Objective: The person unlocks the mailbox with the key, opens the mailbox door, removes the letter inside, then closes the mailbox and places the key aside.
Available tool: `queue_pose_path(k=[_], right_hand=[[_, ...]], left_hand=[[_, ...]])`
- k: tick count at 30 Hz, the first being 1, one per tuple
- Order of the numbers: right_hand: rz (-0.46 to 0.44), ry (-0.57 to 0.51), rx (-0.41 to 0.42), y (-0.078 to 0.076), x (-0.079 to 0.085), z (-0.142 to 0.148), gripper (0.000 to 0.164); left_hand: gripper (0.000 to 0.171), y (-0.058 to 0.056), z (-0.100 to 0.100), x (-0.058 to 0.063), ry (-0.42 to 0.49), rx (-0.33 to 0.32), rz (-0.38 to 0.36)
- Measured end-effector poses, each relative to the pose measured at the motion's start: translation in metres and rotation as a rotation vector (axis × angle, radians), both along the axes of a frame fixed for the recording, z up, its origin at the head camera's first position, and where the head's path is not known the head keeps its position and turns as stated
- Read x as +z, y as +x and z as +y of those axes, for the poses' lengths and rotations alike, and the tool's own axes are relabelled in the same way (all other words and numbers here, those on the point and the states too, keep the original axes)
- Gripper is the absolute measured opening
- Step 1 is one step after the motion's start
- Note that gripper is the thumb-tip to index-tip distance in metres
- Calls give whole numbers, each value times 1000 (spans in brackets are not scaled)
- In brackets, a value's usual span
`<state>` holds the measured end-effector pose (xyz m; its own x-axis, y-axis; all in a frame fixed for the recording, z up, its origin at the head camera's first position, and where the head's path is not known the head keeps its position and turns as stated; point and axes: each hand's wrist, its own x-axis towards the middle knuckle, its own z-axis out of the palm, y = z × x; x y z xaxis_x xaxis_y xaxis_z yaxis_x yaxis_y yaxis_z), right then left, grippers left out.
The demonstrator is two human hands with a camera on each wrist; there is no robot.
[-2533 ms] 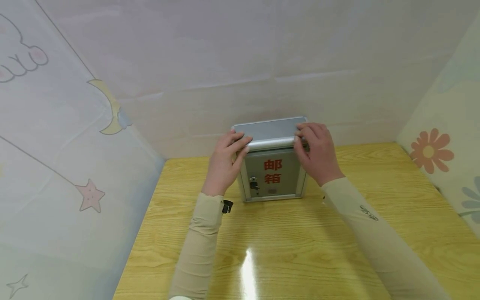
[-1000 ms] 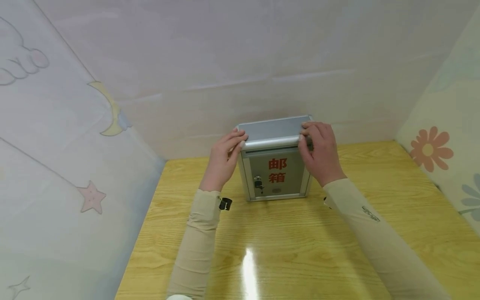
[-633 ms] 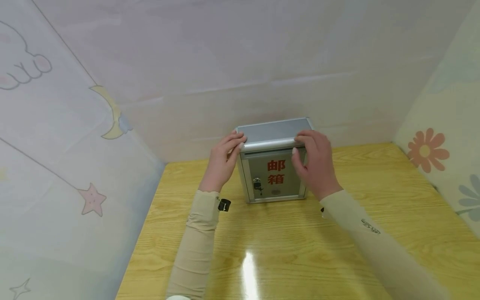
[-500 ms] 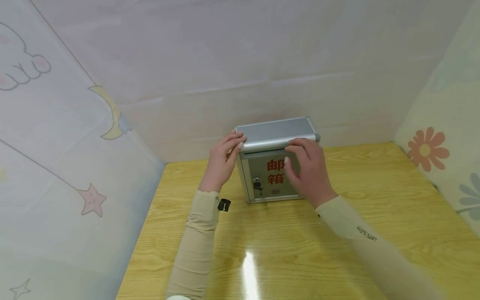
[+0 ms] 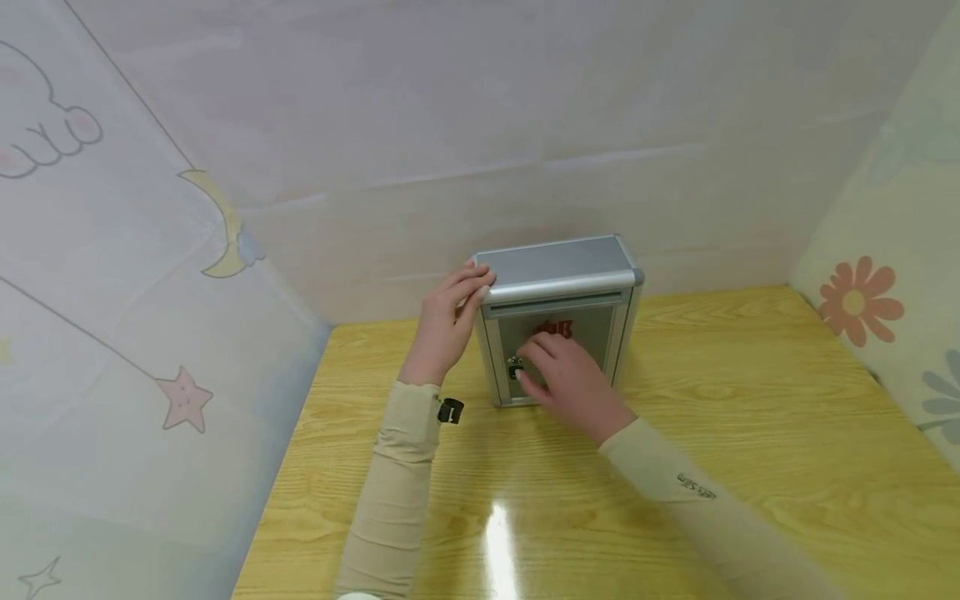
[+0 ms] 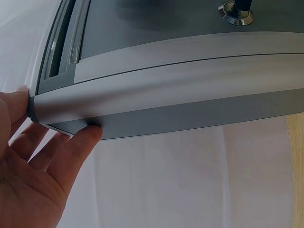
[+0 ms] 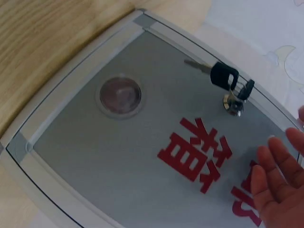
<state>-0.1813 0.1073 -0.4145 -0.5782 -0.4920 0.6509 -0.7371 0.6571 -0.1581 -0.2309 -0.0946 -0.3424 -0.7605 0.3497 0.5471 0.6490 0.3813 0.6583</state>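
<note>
A grey metal mailbox (image 5: 557, 262) with silver edges stands upright on the wooden table. My left hand (image 5: 441, 325) holds its upper left corner, fingers on the lid and thumb at the front edge. In the left wrist view a fingertip (image 6: 92, 130) presses the box's side. My right hand (image 5: 573, 379) is in front of the door, fingers loosely bent near the lock (image 5: 514, 367). In the right wrist view a key sits in the lock (image 7: 233, 104) and a second black-headed key (image 7: 223, 75) hangs from it, apart from my fingers (image 7: 280, 159). Red characters (image 7: 194, 152) mark the door.
A slot (image 5: 558, 302) runs along the front under the lid. The table (image 5: 375, 433) stretches out on both sides and in front. Behind the box stands a pale wall (image 5: 420, 150), with printed side walls left and right. A round disc (image 7: 119, 96) sits low on the door.
Earlier both hands held the top corners and the box shifted slightly right. My right hand has since left its corner, moving down and left to the lock. My left hand keeps its hold.
</note>
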Motion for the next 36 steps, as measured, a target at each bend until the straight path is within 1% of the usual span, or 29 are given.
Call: queue_pose_path(k=[3,6,11,16,20,27,36], right_hand=[[-52,42,-40,0,-7,-6,25],[-83,60,-66,1,-12,-10,26],[-103,81,-102,3,-19,-15,26],[-118,94,-144,4,-21,-19,26],[-136,73,-180,4,-22,-22,28],[-165,0,-226,2,-26,-27,31],[-175,-59,-240,2,-28,-31,26]], left_hand=[[35,1,0,0,1,-4,3],[35,0,-1,0,4,-10,8],[35,-1,-1,-2,6,-19,3],[36,-1,-1,-3,6,-13,0],[36,-1,-2,-3,12,-16,8],[35,-2,-1,-4,16,-18,24],[35,-2,-1,-5,13,-11,21]])
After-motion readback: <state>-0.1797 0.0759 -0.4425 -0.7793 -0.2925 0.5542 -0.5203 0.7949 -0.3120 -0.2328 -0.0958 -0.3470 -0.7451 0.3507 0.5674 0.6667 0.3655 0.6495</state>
